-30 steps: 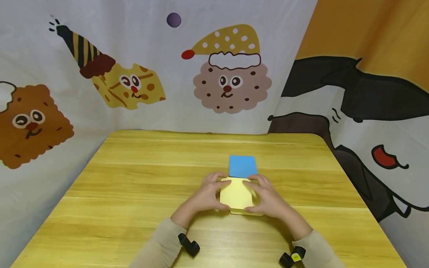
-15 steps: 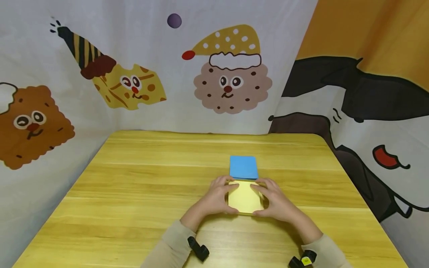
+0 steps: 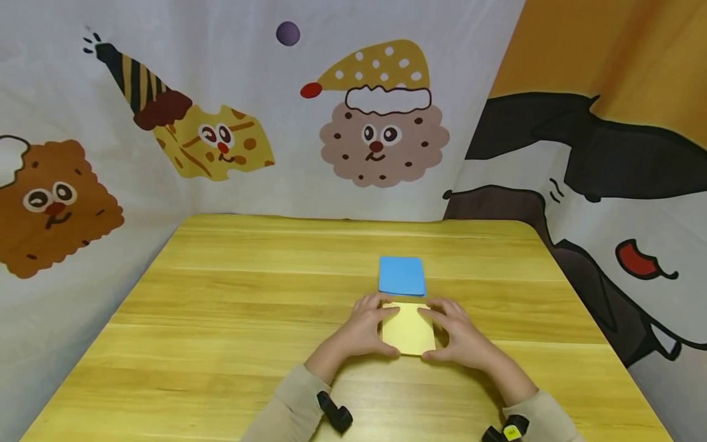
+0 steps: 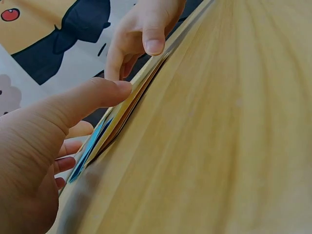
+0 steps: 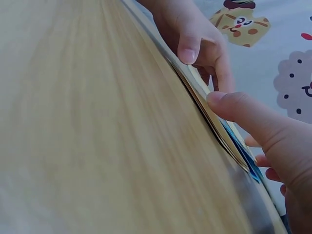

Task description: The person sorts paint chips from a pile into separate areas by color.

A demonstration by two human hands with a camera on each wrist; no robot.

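Observation:
A small stack of yellow square paper sheets (image 3: 409,331) lies on the table between the two hands. My left hand (image 3: 363,328) holds its left side, thumb at the near corner and fingers at the far corner. On the right side, my right hand (image 3: 463,336) holds it the same way. Several thin layers show along the stack's near edge in both wrist views, slightly parted. Just beyond the yellow stack lies a blue paper square (image 3: 402,276), apart from both hands. The undersides of the sheets are hidden.
The wooden table (image 3: 221,319) spreads around the papers on all sides. Behind it hangs a cloth (image 3: 232,196) printed with cartoon figures. A black wrist device (image 3: 335,412) sits at the left sleeve, with another (image 3: 507,430) at the right.
Both hands have shifted right and slightly nearer with the yellow sheets. A lower yellow sheet that stuck out at the near right now lines up with the top one.

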